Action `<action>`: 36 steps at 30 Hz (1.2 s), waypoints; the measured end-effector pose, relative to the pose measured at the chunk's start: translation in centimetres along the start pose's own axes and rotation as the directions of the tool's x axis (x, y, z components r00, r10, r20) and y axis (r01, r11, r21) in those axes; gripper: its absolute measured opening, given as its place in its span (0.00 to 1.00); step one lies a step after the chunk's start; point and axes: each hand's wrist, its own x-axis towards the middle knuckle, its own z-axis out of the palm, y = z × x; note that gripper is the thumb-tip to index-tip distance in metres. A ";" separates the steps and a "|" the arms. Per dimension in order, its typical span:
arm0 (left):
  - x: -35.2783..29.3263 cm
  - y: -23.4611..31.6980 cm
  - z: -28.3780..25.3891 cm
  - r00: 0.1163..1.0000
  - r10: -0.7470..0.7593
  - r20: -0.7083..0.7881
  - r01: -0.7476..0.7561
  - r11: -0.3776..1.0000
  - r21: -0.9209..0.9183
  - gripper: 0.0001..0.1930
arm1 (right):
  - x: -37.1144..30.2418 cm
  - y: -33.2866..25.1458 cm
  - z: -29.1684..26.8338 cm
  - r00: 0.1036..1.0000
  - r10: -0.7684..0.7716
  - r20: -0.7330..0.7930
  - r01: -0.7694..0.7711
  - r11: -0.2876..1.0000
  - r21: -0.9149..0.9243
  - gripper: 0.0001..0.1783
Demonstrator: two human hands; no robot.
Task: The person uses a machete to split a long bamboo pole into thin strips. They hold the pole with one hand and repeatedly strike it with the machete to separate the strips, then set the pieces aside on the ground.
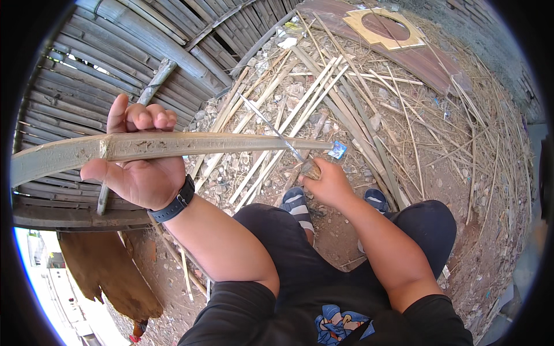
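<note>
A long split bamboo strip (pixel 190 144) runs across the view from the left rim to the middle. It rests over the palm of my left hand (pixel 153 181), with the fingers curling up past its far side and the thumb below its near edge. A dark watch is on that wrist. In front of my knees, my right hand (pixel 332 184) is closed around the wooden handle of a knife (pixel 268 126). The narrow blade points up and left, crossing the strip near its right end. A small blue wrapper-like piece (pixel 337 150) shows at that end.
Several pale bamboo strips (pixel 311 106) and straw litter the stony ground ahead. A bamboo slat wall (pixel 86 75) stands at left. Far right lies a brown board (pixel 444 69) under a yellowish frame (pixel 358 26) with a round hole. A chicken (pixel 140 327) is at lower left.
</note>
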 end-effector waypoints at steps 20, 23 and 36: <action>0.3 -0.9 1.8 0.967 0.075 -0.245 -0.018 0.974 0.226 0.54 | 0.0 3.2 2.4 0.967 -0.180 -0.181 0.201 0.974 0.105 0.24; 0.2 -0.8 -0.5 0.996 0.047 0.079 -0.040 0.995 -0.097 0.53 | 0.2 1.7 1.9 0.974 -0.220 -0.056 0.224 0.972 0.073 0.25; 0.4 -0.2 -1.6 0.985 0.029 0.172 -0.014 0.996 -0.084 0.51 | 0.8 2.7 2.8 0.984 -0.179 -0.022 0.180 0.975 0.134 0.31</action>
